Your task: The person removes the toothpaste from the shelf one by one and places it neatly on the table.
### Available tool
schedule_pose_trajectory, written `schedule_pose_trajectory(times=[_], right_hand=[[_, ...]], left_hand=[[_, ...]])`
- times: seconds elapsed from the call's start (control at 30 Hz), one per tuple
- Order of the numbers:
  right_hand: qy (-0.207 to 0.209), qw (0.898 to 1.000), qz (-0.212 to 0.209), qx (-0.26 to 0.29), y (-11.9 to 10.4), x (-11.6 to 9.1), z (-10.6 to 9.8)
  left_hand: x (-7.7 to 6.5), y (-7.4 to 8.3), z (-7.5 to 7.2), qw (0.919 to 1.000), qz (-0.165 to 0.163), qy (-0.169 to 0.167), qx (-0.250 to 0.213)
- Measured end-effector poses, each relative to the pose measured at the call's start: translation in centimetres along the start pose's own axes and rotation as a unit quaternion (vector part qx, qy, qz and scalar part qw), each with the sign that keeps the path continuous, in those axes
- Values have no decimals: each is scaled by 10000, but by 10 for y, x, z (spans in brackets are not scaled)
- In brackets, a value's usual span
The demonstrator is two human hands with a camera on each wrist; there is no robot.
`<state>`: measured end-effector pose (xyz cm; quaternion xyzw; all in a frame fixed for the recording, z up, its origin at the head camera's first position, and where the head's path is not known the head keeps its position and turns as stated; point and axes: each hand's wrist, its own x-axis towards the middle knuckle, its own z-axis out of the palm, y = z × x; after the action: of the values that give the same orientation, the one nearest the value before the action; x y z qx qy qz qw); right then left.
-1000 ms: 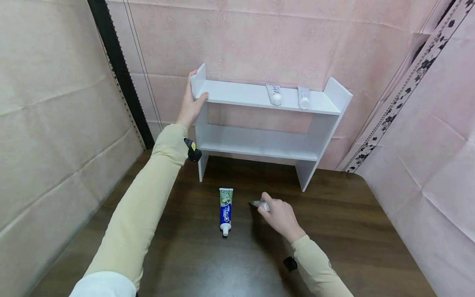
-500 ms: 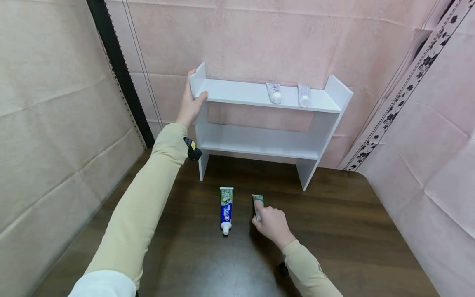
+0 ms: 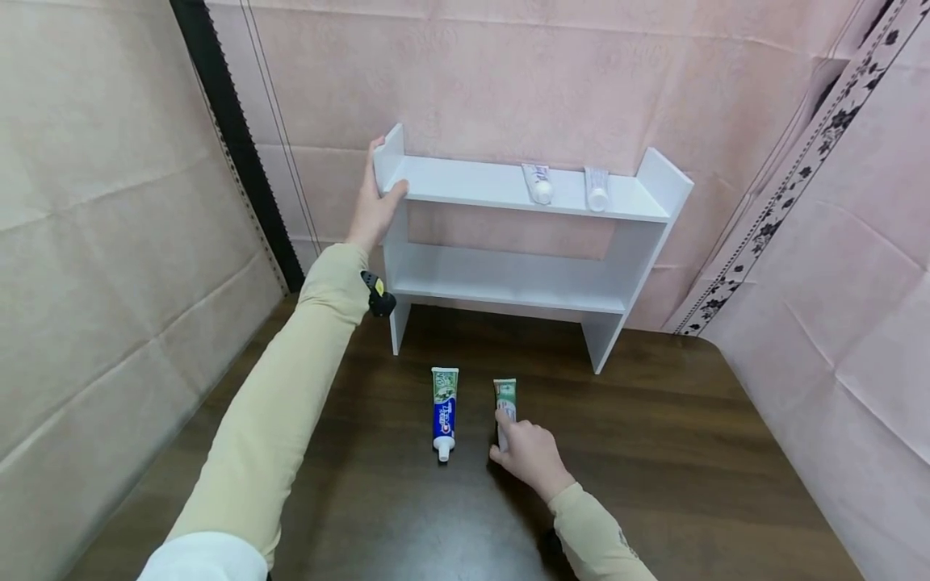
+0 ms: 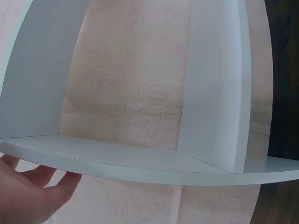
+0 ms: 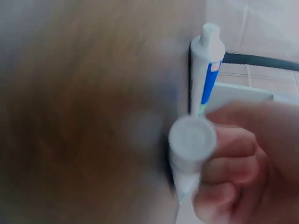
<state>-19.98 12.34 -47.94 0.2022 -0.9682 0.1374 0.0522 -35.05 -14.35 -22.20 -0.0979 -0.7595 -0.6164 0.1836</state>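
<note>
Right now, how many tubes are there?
4: a Crest toothpaste tube on the table, a green-ended tube partly covered by the right hand, and a left white tube and right white tube on the shelf's top board.

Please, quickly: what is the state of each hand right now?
Left hand: closed, gripping the left end of the white shelf.
Right hand: closed, holding the green-and-white tube.

Pink cloth walls (image 3: 508,81), brown tabletop (image 3: 363,484)
</note>
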Motion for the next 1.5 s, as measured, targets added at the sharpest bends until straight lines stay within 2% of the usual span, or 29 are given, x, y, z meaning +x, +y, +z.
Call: schedule_pose_trajectory(times=[0.13,0.4,0.47,0.57,0.77,0.93,1.03,1.17,1.27,1.37,1.5], right_hand=[[-328,9988,-13,361,0,1,2],[-680,9959,56,589,4,6,-4],[-598,9962,82,630,5,8,-9],[-162,9979,129,607,6,14,-22],[919,9948,21,434,4,38,-77],[1853,9824,-186,137,-1,61,-135],[2215,9747,-316,-13,-7,74,-168],[2441,9688,-389,-194,-14,93,-205],[2467,9678,-238,-446,-15,109,-226],[2348,9697,143,-662,-14,123,-242],[1955,9759,662,-709,-10,139,-257]], left_hand=[[1,3,0,10000,-6,-18,4],[4,3,-2,9999,135,36,-31],[5,2,-2,9999,155,48,-47],[5,2,-2,9999,135,34,-45],[4,3,-2,9999,92,25,-60],[2,1,-3,10000,56,7,-65],[1,0,-3,10000,40,19,-52],[0,-1,-3,10000,37,33,-79],[1,-1,-2,10000,29,24,-90],[4,-6,-1,9999,56,36,-105],[14,-21,1,9998,117,122,-56]])
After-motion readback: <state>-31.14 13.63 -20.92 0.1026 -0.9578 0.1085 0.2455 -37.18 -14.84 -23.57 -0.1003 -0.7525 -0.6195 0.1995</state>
